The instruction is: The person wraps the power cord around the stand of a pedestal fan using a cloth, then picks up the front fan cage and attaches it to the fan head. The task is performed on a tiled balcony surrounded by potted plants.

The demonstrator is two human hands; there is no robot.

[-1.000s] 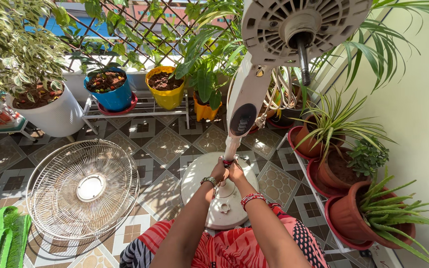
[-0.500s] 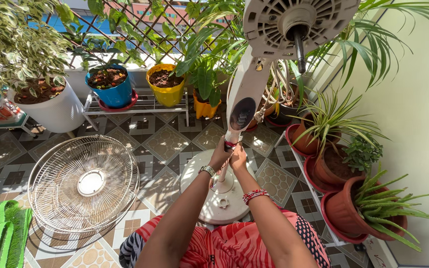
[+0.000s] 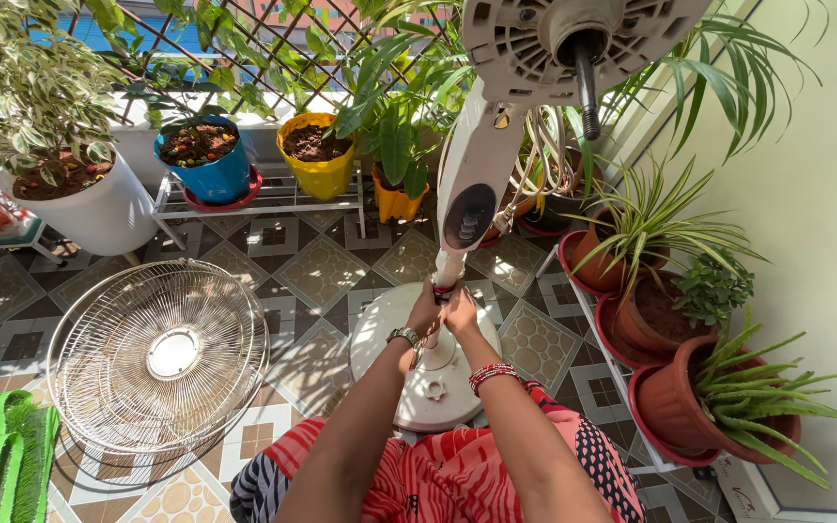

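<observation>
- Lying flat on the tiled floor (image 3: 326, 281) at the far left is the round wire fan guard (image 3: 159, 353), taken off and well apart from the fan.
- Just right of it, the white round base (image 3: 428, 383) is seen on the floor, with the thin pole (image 3: 449, 271) rising from it.
- The left hand (image 3: 426, 312) is closed around the pole near a red band.
- The right hand (image 3: 460, 314) is wrapped on the pole just beside it, touching it.
- The white fan body (image 3: 472, 184) and bare motor head (image 3: 573, 34) are tilted above.
- It looks like the pole joint is being worked; a firm twisting grip is likely needed.
- Clay pots (image 3: 675, 407) are lined up at the right.
</observation>
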